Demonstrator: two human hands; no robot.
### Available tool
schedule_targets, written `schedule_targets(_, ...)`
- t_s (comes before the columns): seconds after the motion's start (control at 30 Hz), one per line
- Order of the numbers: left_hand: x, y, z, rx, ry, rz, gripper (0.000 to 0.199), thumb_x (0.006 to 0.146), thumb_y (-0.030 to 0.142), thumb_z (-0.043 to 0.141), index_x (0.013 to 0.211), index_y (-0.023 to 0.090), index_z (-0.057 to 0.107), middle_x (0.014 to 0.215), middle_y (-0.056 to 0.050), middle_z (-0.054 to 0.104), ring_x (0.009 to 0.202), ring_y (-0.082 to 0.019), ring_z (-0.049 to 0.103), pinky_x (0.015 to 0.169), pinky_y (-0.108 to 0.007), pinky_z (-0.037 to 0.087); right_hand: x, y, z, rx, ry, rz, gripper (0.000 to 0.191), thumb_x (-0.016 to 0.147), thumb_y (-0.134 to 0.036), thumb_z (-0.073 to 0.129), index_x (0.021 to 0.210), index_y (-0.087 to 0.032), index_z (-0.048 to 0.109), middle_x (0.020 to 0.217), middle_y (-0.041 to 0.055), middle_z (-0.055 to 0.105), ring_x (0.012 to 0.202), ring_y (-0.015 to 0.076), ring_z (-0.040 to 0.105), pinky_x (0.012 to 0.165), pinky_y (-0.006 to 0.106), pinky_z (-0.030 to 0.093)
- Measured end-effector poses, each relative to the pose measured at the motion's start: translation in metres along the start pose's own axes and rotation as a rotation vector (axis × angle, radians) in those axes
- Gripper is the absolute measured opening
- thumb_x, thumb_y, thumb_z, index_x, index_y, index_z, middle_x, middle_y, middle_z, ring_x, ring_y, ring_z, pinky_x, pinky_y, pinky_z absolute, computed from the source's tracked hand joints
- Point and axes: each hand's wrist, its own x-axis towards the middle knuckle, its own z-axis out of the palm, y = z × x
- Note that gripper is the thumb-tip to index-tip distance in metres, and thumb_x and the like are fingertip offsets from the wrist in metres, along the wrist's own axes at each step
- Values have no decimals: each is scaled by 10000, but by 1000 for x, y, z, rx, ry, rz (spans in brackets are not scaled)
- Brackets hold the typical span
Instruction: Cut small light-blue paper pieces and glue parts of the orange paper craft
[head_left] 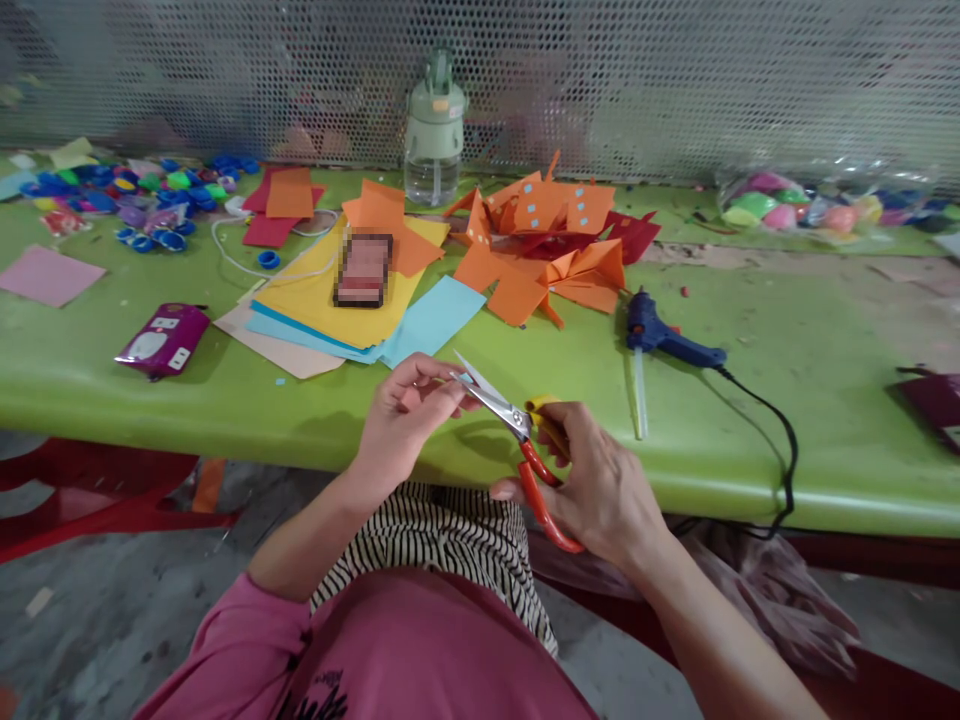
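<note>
My right hand [607,485] grips a pair of scissors [491,398] with red handles, the blades parted and pointing up and left. Something yellow and curled [546,408] sits against the fingers of that hand; its kind is unclear. The fingers of my left hand [405,415] are pinched around a tiny light-blue paper piece [466,378], mostly hidden, between the scissor tips. Beyond my hands are light-blue paper sheets [439,315], a yellow sheet [300,295] with a phone [364,270] on it, and folded orange paper shapes [517,275], some bearing small blue squares.
A blue glue gun [667,335] with a black cord lies to the right. At the back stands a water bottle [435,130] before a perforated metal panel [637,80]. Purple packets [165,340], small colourful pieces [150,195] and a plastic bag [825,200] rest on the green table [525,490].
</note>
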Motion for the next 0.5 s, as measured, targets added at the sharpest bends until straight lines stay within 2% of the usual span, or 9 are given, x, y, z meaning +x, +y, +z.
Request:
schedule_targets(0.2, 0, 0, 1, -162, 4, 51, 80, 862, 256, 736, 861, 233, 660, 878, 40, 730, 708, -77, 687, 653, -207, 570, 1, -1, -1, -1, -13, 5, 698, 794, -819, 518, 1052, -172, 571, 700, 51, 664, 514, 172, 584, 475, 296, 440)
schedule_targets(0.5, 0, -2, 1, -202, -5, 52, 71, 853, 230, 744, 859, 247, 674, 890, 37, 745, 708, -83, 682, 636, -215, 567, 1, -2, -2, 46, 5, -26, 757, 752, -883, 502, 1000, -171, 567, 614, 4, 602, 466, 145, 534, 441, 284, 421)
